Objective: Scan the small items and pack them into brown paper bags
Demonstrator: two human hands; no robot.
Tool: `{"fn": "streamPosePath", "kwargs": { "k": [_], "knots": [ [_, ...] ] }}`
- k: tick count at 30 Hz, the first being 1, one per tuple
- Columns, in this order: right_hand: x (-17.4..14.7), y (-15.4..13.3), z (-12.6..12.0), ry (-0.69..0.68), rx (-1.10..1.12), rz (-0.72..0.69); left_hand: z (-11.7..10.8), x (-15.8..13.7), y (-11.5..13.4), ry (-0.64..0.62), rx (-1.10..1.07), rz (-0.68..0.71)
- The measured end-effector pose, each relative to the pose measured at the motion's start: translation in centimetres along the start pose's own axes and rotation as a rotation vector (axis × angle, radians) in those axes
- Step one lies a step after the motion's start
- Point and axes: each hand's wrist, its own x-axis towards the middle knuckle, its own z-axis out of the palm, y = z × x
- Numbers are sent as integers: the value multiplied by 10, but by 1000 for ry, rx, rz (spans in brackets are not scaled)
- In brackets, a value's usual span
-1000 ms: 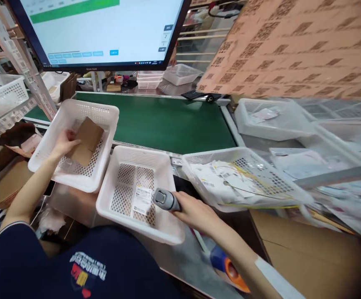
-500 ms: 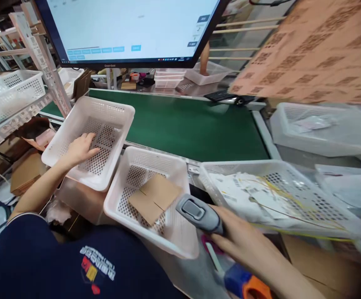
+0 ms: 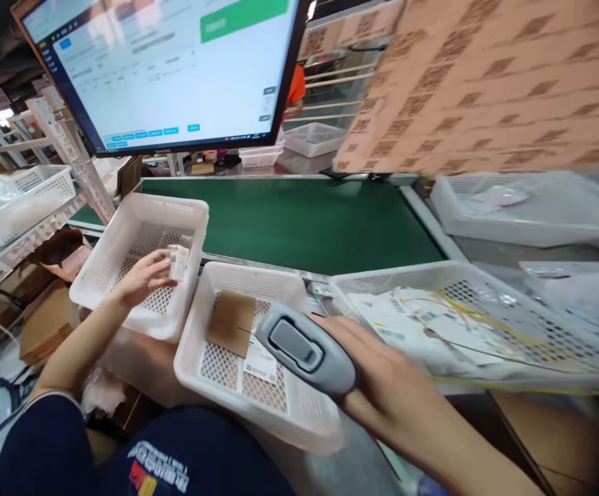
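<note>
Head view: writing mostly blurred. Monitor (image 3: 165,69) shows a green bar top right and small blue buttons along the bottom, text unreadable. Orange sheet (image 3: 490,83) at upper right carries rows of square codes, not legible. White paper label (image 3: 261,361) in the middle basket (image 3: 299,420) has a barcode and small print, too small to read. Logo on the dark shirt (image 3: 154,468) partly cut off, unreadable.

Right hand (image 3: 387,393) is wrapped around a grey scanner (image 3: 304,348), grip closed on its handle, scanner head over the middle basket's right side, just above the label. A brown cardboard piece (image 3: 231,322) lies in the same basket, touching the label's upper left.

Left hand (image 3: 141,279) is inside the left basket (image 3: 118,303), fingers pinching a small clear packet (image 3: 178,260) with print on it, unreadable. Grip closed on the packet, which sits at the fingertips above the basket floor.

Right basket (image 3: 485,275) holds labelled plastic bags (image 3: 433,324). Green belt (image 3: 304,220) runs behind the baskets.
</note>
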Motion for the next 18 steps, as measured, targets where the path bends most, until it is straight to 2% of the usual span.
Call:
{"fn": "streamPosePath", "kwargs": {
  "k": [2, 5, 10, 14, 16, 18],
  "knots": [
    [13, -18, -9, 72, 14, -32, 29, 1, 4, -90, -65, -58],
    [24, -35, -22, 82, -16, -37, 65, 4, 3, -193, -88, -115],
    [4, -30, -33, 75, -19, 30, 100, 6, -8, -293, -26, -138],
    [-25, -12, -44, 91, 20, 126, 107, -4, -26, -306, 268, -112],
    [-32, 4, -58, 133, -29, 191, 96, -9, -39, -254, 405, -6],
    [-35, 28, -83, 222, -96, 296, 77, -10, -49, -210, 459, 81]
  ]
}}
